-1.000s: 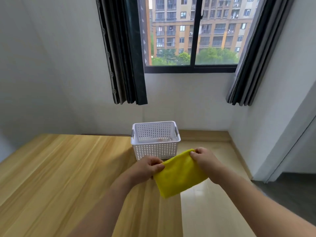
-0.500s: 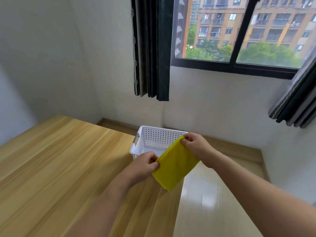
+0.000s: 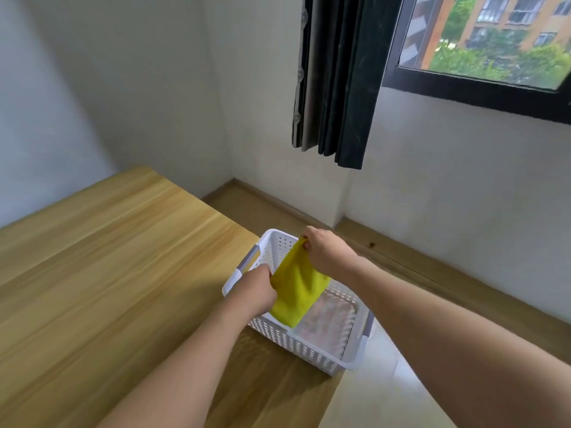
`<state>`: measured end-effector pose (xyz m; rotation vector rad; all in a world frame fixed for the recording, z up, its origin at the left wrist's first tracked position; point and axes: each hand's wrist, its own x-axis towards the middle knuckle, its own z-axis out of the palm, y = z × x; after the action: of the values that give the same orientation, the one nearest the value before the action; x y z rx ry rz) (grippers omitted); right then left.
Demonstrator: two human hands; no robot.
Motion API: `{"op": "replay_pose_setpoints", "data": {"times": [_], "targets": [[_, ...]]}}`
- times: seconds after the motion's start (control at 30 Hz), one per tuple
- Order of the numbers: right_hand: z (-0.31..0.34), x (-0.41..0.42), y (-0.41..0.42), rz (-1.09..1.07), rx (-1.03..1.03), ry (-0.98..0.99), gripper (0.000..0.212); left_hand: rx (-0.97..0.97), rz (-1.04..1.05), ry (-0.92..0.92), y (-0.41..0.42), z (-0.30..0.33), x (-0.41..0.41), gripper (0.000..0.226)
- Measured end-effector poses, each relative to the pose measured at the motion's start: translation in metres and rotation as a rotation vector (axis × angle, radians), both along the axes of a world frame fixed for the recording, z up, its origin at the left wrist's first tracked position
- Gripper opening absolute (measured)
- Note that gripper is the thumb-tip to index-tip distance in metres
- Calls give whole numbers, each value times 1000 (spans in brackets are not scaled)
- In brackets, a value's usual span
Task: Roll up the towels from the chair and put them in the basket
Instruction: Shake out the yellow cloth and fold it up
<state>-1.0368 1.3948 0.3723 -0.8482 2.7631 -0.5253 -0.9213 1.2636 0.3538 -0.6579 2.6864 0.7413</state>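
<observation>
A yellow towel (image 3: 297,290) hangs folded between both my hands, above the white perforated basket (image 3: 312,345). My left hand (image 3: 258,288) pinches its near left corner. My right hand (image 3: 324,253) pinches the far top corner, held higher. The towel's lower end dips over the basket's opening. The basket stands at the right edge of the wooden table (image 3: 108,288). Something pale and patterned lies in the basket's bottom, too blurred to name. No chair is in view.
A dark curtain (image 3: 335,78) hangs beside the window (image 3: 494,41) at the upper right. White walls meet in a corner behind the table. A wooden skirting ledge (image 3: 432,273) runs along the wall, and pale floor tiles (image 3: 389,393) show at the right.
My view has swung left and down and closer to the basket. Both hands have carried the towel forward over the basket, and the towel now hangs narrower and more upright.
</observation>
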Motion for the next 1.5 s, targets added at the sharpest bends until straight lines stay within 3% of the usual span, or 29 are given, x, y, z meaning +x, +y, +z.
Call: {"op": "replay_pose_setpoints", "data": {"times": [0.13, 0.47, 0.9, 1.0, 1.2, 1.37, 1.5], "targets": [[-62, -23, -11, 96, 43, -53, 23, -102, -16, -270, 11, -31, -32, 27], [-163, -60, -28, 211, 111, -184, 27, -193, -24, -666, 12, -114, -81, 32], [-199, -57, -25, 243, 179, -264, 49, -339, -47, -914, 14, -158, -86, 42], [-189, -49, -16, 241, 200, -297, 41, -362, -48, -817, 15, -143, -86, 44], [-126, -28, -1, 193, 64, -338, 46, -444, -92, -325, 16, -78, -61, 38], [-52, 1, 12, 169, -36, -222, 41, -531, -74, -15, 13, -24, -18, 27], [2, 32, 11, 164, -82, -110, 41, -615, -53, 172, -3, 24, 20, 31]]}}
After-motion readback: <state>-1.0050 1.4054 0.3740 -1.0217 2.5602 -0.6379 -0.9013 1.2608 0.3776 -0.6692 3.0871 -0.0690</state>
